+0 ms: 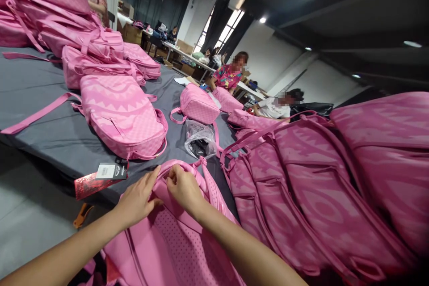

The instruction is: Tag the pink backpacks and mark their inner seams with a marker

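A pink backpack (181, 246) with a dotted mesh back panel lies open-side up at the bottom centre, close to me. My left hand (139, 196) rests on its upper left edge, fingers spread against the pink fabric. Beside it, my right hand (182, 187) has its fingers curled in a pinch at the top rim near the strap; what lies between the fingertips is too small to make out. A black and white tag (112, 171) and a shiny red packet (90, 185) lie left of my left hand, at the table's edge.
Pink backpacks (124, 116) are piled on the grey-covered table (33, 94) at left. A row of pink backpacks (318, 183) fills the right. Ahead are a clear plastic bag (200, 140) and a small pink bag (199, 103). Several people are farther back.
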